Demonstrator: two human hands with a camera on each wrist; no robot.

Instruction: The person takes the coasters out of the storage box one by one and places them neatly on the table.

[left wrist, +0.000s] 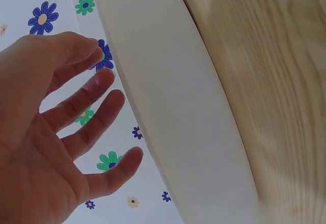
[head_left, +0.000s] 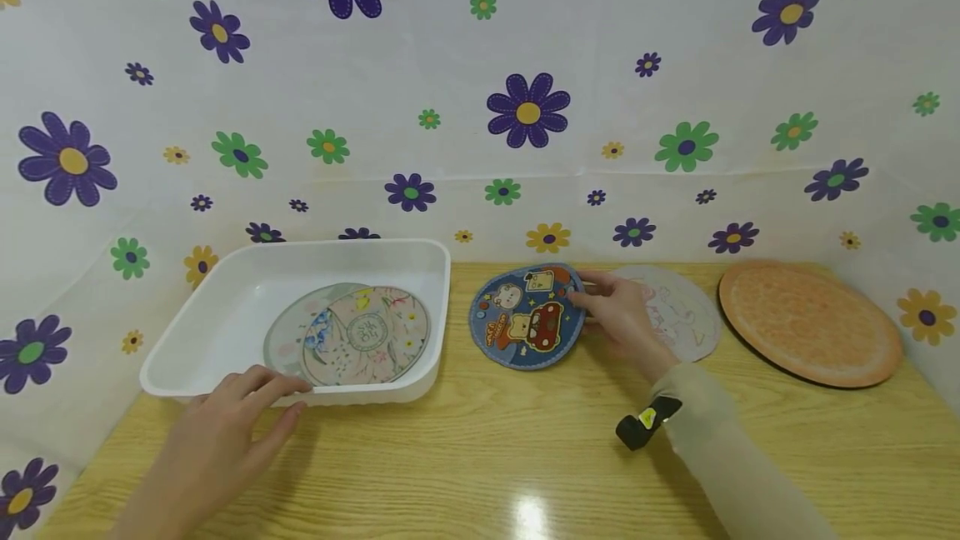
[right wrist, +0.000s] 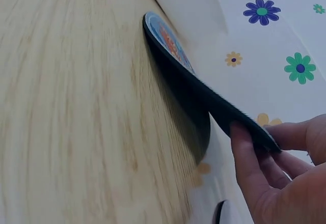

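Observation:
My right hand [head_left: 618, 315] pinches the right edge of a round blue mouse pad [head_left: 517, 348] printed with cartoon bears and a red car. In the right wrist view the pad's dark underside [right wrist: 224, 112] shows, tilted and bent up off the table at the thumb and fingers. My left hand [head_left: 225, 423] is at the front rim of a white tray [head_left: 180, 365], its fingers loosely bent and holding nothing. Inside the tray lie two overlapping round pads: a pink floral one [head_left: 408, 332] on top of a pale green one [head_left: 281, 327].
Right of the blue pad lies a pale pad [head_left: 686, 323] with a faint drawing, partly behind my right hand. Farther right is a larger orange-brown round pad [head_left: 810, 323]. The wooden table [head_left: 480, 465] ends at a flowered cloth [head_left: 450, 65] at the back and sides.

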